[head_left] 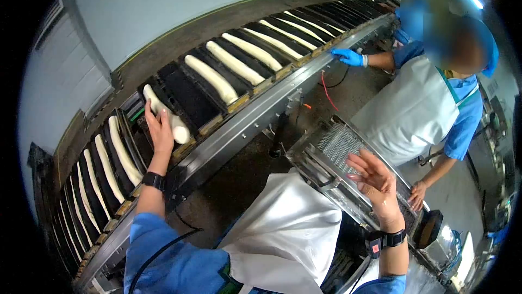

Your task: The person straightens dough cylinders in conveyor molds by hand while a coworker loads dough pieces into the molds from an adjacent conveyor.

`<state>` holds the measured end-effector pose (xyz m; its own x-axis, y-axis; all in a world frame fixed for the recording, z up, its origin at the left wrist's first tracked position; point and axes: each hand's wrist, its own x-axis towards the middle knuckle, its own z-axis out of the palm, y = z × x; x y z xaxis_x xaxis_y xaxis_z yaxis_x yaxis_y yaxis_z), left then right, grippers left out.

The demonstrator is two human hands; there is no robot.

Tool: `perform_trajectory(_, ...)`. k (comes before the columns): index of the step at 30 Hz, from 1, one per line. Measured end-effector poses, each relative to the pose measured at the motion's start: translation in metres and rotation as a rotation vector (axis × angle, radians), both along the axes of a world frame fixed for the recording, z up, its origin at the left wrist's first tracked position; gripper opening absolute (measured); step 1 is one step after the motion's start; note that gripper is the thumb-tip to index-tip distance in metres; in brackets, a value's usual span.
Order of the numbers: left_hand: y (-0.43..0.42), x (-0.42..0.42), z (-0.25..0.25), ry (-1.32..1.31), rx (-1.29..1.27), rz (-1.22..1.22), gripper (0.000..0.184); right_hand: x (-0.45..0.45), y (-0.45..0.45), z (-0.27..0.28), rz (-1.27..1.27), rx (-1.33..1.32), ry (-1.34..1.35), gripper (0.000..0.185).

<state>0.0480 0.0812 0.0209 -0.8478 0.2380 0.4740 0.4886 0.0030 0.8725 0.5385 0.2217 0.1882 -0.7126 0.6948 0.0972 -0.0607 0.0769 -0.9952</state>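
My left hand (159, 131) is on a long white dough roll (155, 100), with fingers and thumb bent against its side. That roll lies slanted over a black baking tin, its thick near end by the front rim. My right hand (375, 182) is raised above a metal mesh belt (340, 144), palm up, with its fingers apart and nothing in them. On both sides of my left hand, similar dough rolls lie in black tins, such as the one (211, 79) farther up the line and the one (124, 151) nearer to me.
The tins ride on a conveyor with a steel side rail (234, 117). Across the mesh belt stands a co-worker in a white apron (408, 106); their blue-gloved hand (349, 57) is beside the rail, and their bare hand (417, 195) touches the mesh belt's frame.
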Motion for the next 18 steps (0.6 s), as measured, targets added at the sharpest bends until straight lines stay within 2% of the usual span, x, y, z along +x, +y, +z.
perform_trajectory(2, -0.020, 0.000, 0.010, 0.064, -0.497, 0.064, 0.062, 0.061, 0.009, -0.053, -0.336, -0.024, -0.072, 0.055)
perform_trajectory(3, -0.019, -0.041, -0.037, -0.025, -0.488, -0.010, 0.069, 0.092, 0.016, -0.078, -0.463, 0.023, -0.161, 0.051)
perform_trajectory(4, -0.020, -0.017, -0.013, -0.453, -0.223, -0.281, 0.072, 0.126, 0.019, -0.101, -0.600, 0.068, -0.253, 0.047)
perform_trajectory(5, -0.027, 0.017, 0.022, -0.545, -0.258, -0.218, 0.075, 0.159, 0.014, -0.123, -0.753, 0.154, -0.408, 0.045)
perform_trajectory(6, -0.045, -0.001, 0.003, -0.740, -0.087, -0.332, 0.074, 0.189, 0.005, -0.143, -0.899, 0.226, -0.570, 0.043)
perform_trajectory(7, -0.055, 0.004, 0.021, -0.800, -0.113, -0.326, 0.060, 0.216, -0.005, -0.154, -0.960, 0.459, -0.831, 0.040)
perform_trajectory(8, -0.079, -0.030, -0.011, -0.543, -0.143, -0.426, 0.049, 0.239, -0.015, -0.166, -1.013, 0.444, -0.835, 0.040)
perform_trajectory(9, -0.103, -0.064, -0.040, -0.284, -0.143, -0.500, 0.039, 0.251, -0.022, -0.172, -1.115, 0.489, -0.948, 0.039)
perform_trajectory(10, -0.111, -0.066, -0.033, -0.070, -0.229, -0.445, 0.036, 0.265, -0.026, -0.175, -1.199, 0.537, -1.065, 0.037)
perform_trajectory(11, -0.119, -0.067, -0.025, 0.142, -0.306, -0.360, 0.033, 0.274, -0.029, -0.170, -1.220, 0.474, -1.102, 0.039)
perform_trajectory(12, -0.122, -0.084, -0.024, 0.197, -0.334, -0.307, 0.034, 0.282, -0.029, -0.172, -1.234, 0.466, -1.102, 0.039)
perform_trajectory(14, -0.136, -0.192, -0.092, -0.172, -0.329, -0.419, 0.049, 0.300, -0.021, -0.181, -1.312, 0.655, -1.224, 0.045)
perform_trajectory(15, -0.140, -0.234, -0.115, -0.354, -0.327, -0.444, 0.057, 0.307, -0.016, -0.184, -1.322, 0.632, -1.273, 0.051)
perform_trajectory(17, -0.131, -0.231, -0.124, -0.204, -0.614, -0.390, 0.065, 0.326, 0.000, -0.193, -1.405, 0.651, -1.310, 0.053)
perform_trajectory(18, -0.123, -0.228, -0.135, 0.139, -0.766, -0.279, 0.071, 0.329, 0.008, -0.196, -1.487, 0.666, -1.352, 0.055)
